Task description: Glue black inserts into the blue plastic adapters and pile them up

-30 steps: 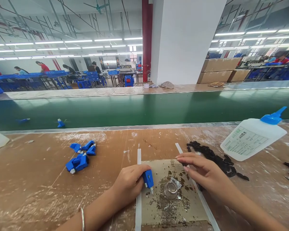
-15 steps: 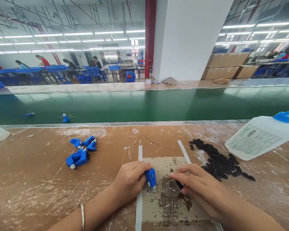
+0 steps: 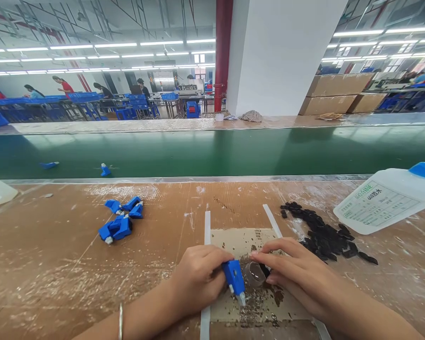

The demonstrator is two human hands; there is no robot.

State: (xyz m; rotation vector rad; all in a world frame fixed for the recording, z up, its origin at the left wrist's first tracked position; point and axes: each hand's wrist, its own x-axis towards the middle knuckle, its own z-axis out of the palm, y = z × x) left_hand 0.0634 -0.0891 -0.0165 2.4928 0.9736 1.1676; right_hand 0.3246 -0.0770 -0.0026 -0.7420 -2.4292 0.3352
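Note:
My left hand pinches a blue plastic part with a whitish tip pointing down, over a stained sheet of cardboard. Close to its right stands a small clear round cup on the sheet. Beside that cup is my right hand, its fingers curved round a small black piece; the thumb side partly hides that piece. Several more blue parts lie heaped at the left, and a pile of black pieces lies beyond my right hand.
A white bottle with a blue cap leans in at the right. Whitish strips border the sheet. A green conveyor belt crosses behind the table, with a few blue parts on it. People sit and stand at distant benches.
My left hand has moved right and slightly down with the blue part, bringing it nearer the cup and tilting it. My right hand stays almost still. The whole view has shifted slightly.

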